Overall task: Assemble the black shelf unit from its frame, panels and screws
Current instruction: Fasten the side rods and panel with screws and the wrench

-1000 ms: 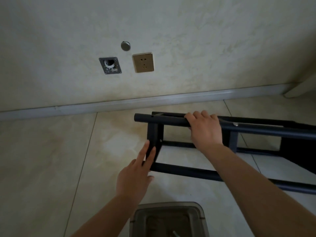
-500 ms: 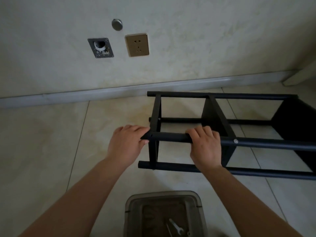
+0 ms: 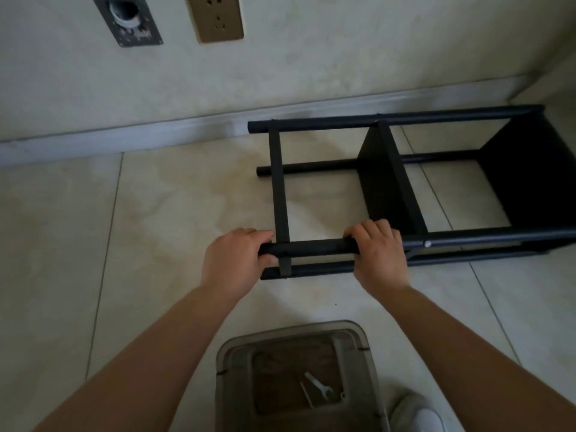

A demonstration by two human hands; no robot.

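Both hands have settled on the near top bar since half a second ago, when the left hand was only reaching its end, and the frame now lies lower and squarer to the wall.

Nearest, a translucent grey plastic storage bin [image 3: 367, 341] sits on the floor. Inside it lie a small silver flat wrench [image 3: 318, 385] and a thin metal rod beside it; anything else in the bin is too dim to make out. A white shoe [image 3: 419, 414] shows at the bin's right.

Just beyond, the left hand [image 3: 235, 260] curls round the left end of a black metal tube, and the right hand [image 3: 378, 257] grips the same tube further right. That tube belongs to the black metal shelf frame [image 3: 279, 182], which lies on its side on the pale tiled floor [image 3: 156, 213]. One black panel [image 3: 383, 179] is fitted mid-frame; another fills the right end.

The step in hand looks like positioning the frame. Next would likely be fetching the wrench and fixing the left end.

Farthest, a brass wall socket [image 3: 215, 17] sits above the skirting board.
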